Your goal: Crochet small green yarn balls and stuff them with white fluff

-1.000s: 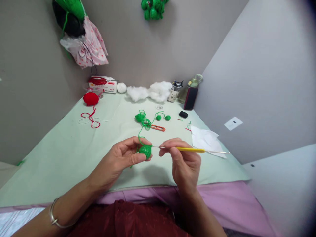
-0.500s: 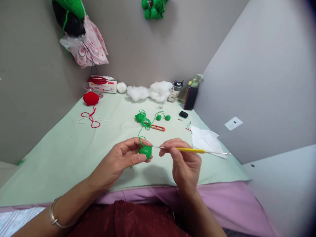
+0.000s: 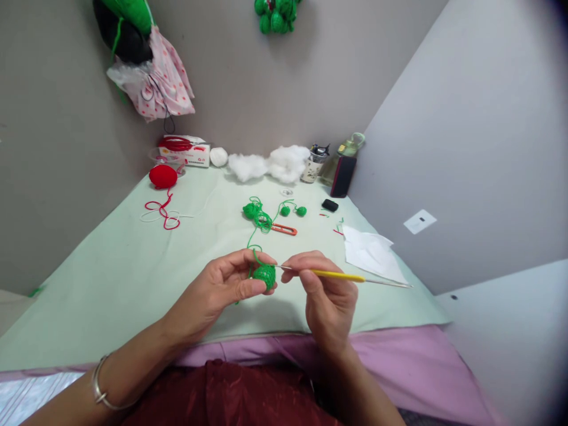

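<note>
Between the thumb and fingers of my left hand (image 3: 231,281) is a small green crocheted ball (image 3: 265,276), with a strand of green yarn running over the index finger. My right hand (image 3: 326,290) grips a crochet hook (image 3: 339,276) with a yellow handle and metal ends. The hook's left tip reaches the top edge of the crocheted piece; whether it sits inside a stitch I cannot tell. From the piece, the strand leads back to a tangled green yarn ball (image 3: 252,211) on the table.
An orange cutter (image 3: 284,229) and two small green balls (image 3: 293,211) lie beyond my hands. White stuffing (image 3: 288,164), a pen cup (image 3: 312,171) and a phone (image 3: 343,177) line the back. Red yarn (image 3: 163,177) is at left, white paper (image 3: 370,251) at right.
The green crocheted piece has shifted slightly right in my left hand's grip. My right hand has come slightly left, and the hook now slants down more toward its right end.
</note>
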`<action>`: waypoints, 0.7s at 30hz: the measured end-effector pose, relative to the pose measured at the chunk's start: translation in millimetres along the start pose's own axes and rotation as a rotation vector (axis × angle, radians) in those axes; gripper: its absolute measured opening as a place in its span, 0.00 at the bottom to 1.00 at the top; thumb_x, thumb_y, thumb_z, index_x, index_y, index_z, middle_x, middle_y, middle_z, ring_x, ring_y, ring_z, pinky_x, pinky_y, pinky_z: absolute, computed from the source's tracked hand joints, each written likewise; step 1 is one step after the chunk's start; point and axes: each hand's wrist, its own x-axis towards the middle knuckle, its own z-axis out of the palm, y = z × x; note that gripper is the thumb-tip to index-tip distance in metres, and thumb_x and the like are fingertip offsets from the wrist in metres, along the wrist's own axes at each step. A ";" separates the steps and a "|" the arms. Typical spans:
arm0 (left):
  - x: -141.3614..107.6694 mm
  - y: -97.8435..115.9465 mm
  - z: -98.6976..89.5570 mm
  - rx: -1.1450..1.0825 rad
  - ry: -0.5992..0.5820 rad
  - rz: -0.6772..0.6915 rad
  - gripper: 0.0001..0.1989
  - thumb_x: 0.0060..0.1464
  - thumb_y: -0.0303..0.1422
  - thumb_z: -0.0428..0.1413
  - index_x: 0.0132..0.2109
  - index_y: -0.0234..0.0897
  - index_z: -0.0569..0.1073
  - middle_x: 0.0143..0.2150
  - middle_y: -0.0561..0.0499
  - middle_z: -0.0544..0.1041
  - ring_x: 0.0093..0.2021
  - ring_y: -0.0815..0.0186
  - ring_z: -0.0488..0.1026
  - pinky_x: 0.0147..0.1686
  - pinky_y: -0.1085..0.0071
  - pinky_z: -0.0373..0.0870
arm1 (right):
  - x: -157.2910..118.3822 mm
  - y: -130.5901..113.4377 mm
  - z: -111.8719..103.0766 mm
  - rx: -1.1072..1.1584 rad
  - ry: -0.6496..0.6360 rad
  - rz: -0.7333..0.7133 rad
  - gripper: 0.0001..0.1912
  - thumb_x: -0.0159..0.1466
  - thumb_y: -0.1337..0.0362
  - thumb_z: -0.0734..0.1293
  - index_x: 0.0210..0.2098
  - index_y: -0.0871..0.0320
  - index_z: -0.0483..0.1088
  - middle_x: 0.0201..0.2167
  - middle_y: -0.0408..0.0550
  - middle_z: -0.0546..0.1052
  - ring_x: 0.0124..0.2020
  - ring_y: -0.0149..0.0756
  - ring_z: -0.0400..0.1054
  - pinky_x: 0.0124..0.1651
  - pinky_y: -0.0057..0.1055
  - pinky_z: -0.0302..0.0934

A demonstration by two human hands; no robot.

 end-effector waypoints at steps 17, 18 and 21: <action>1.5 -1.9 1.5 0.054 0.035 0.065 0.32 0.49 0.28 0.71 0.60 0.50 0.76 0.40 0.54 0.74 0.44 0.67 0.73 0.47 0.70 0.71 | -2.5 7.0 6.4 0.135 -0.057 0.051 0.10 0.71 0.67 0.67 0.43 0.50 0.81 0.40 0.47 0.83 0.38 0.35 0.76 0.38 0.33 0.72; 1.5 -2.0 0.9 0.076 0.041 0.076 0.32 0.49 0.28 0.71 0.60 0.50 0.76 0.40 0.54 0.74 0.44 0.67 0.73 0.48 0.70 0.71 | -2.6 7.4 7.0 0.149 -0.048 0.062 0.10 0.71 0.67 0.67 0.43 0.50 0.81 0.40 0.46 0.83 0.37 0.34 0.75 0.38 0.33 0.71; 1.8 -2.4 0.6 0.136 0.076 0.100 0.31 0.50 0.29 0.71 0.61 0.50 0.76 0.41 0.54 0.74 0.45 0.66 0.72 0.49 0.69 0.69 | -4.8 8.5 8.9 0.164 0.010 0.062 0.10 0.72 0.67 0.66 0.43 0.50 0.81 0.40 0.46 0.83 0.35 0.33 0.74 0.38 0.33 0.70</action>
